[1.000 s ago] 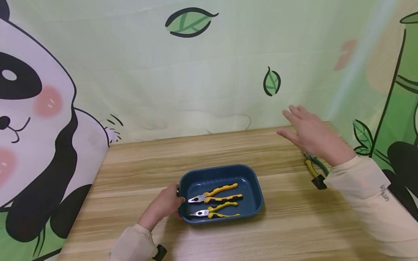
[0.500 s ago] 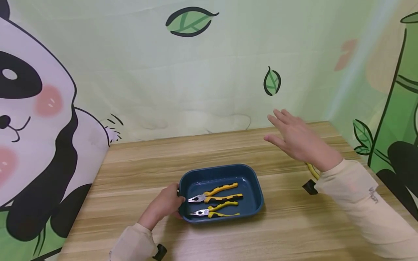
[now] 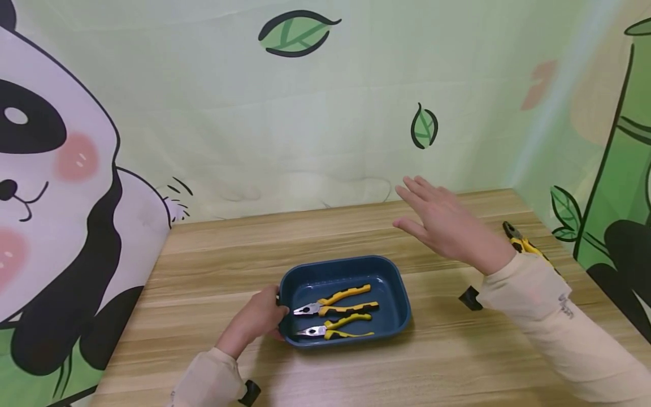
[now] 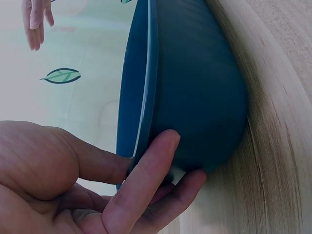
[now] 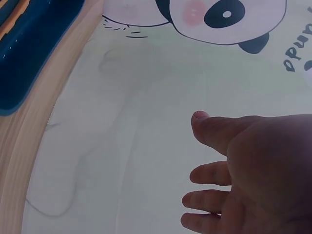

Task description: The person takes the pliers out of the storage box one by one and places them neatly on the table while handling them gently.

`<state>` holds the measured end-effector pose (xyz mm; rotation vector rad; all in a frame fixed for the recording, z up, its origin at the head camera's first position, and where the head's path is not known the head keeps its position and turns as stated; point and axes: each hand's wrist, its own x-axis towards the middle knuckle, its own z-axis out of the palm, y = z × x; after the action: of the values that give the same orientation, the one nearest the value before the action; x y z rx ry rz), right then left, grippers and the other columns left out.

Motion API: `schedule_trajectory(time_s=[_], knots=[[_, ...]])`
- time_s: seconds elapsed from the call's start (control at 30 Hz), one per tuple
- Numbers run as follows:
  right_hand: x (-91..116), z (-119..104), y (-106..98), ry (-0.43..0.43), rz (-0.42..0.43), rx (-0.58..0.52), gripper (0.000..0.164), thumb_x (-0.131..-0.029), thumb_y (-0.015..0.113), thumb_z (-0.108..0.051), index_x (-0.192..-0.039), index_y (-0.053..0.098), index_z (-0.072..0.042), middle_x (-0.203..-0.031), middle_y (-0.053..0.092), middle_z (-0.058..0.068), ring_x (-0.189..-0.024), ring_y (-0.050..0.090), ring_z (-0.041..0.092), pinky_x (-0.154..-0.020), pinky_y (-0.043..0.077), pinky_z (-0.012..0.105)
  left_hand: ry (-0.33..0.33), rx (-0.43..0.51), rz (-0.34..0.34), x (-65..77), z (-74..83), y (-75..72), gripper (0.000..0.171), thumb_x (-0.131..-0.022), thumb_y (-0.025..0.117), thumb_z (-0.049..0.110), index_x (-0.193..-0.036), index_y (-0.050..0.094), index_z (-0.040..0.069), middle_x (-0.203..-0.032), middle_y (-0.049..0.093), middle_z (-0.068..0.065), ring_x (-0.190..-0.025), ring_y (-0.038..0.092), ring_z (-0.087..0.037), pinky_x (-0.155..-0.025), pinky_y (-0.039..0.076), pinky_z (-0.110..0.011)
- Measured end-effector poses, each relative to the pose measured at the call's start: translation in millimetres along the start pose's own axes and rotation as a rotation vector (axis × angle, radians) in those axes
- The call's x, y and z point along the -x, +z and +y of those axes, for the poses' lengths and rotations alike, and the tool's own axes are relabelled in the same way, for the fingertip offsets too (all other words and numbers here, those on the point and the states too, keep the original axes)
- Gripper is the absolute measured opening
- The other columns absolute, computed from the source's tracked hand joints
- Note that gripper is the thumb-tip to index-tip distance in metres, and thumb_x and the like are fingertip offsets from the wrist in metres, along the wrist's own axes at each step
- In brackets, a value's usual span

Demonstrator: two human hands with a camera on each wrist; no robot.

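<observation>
Pale green backdrop [image 3: 346, 124], printed panda [image 3: 61, 195] left, outlined leaves [image 3: 300, 35]; wood-grain tabletop [image 3: 224, 249] below; light streak [image 3: 561, 85] right.

Solid dark blue on the rectangular tray [image 3: 393, 302]; silver and amber with black patches on the combination pliers [image 3: 322, 308]; silver and lemon yellow with black on the needle-nose pliers [image 3: 319, 331]; black and yellow on the far-right pliers [image 3: 517, 243]; tan-brown grain across the tabletop [image 3: 229, 254]; cream on the sleeves [image 3: 549, 316]; pale green on the backdrop [image 3: 356, 102], printed with a black, white and pink panda [image 3: 76, 209] and black-outlined green leaves [image 3: 295, 37].
</observation>
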<state>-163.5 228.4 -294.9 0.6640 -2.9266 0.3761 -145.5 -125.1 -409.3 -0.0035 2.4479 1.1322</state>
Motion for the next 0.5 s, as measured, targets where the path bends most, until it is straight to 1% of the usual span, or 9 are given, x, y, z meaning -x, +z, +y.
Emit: schedule_trajectory(time_s=[0.13,0.3,0.5], knots=[[-3,-8,5,-0.038,0.010,-0.012,0.069,-0.107,0.056,-0.039,-0.158,0.034,0.002,-0.165,0.027,0.025,-0.154,0.020,0.044,-0.124,0.022,0.068,0.002,0.009,0.002,0.3,-1.0,-0.1,0.038,-0.097,0.057,-0.009,-0.133,0.047,-0.019,-0.113,0.061,-0.036,-0.066,0.073,-0.033,-0.054,0.067,-0.038],[-6,-17,10,-0.069,-0.005,-0.032,0.069,-0.107,0.057,-0.037,-0.158,0.034,0.002,-0.165,0.025,0.024,-0.154,0.018,0.042,-0.126,0.020,0.066,-0.014,0.012,-0.003,-1.3,-2.7,-0.3,0.040,-0.098,0.057,-0.009,-0.135,0.045,-0.019,-0.116,0.060,-0.037,-0.068,0.073,-0.032,-0.053,0.066,-0.036],[-9,-26,17,-0.091,-0.023,-0.028,0.070,-0.106,0.057,-0.040,-0.159,0.033,0.000,-0.166,0.024,0.022,-0.156,0.016,0.039,-0.126,0.020,0.064,-0.011,0.012,-0.011,-1.7,-2.8,-0.9,0.041,-0.098,0.057,-0.009,-0.136,0.044,-0.019,-0.114,0.061,-0.036,-0.069,0.073,-0.032,-0.053,0.066,-0.035]])
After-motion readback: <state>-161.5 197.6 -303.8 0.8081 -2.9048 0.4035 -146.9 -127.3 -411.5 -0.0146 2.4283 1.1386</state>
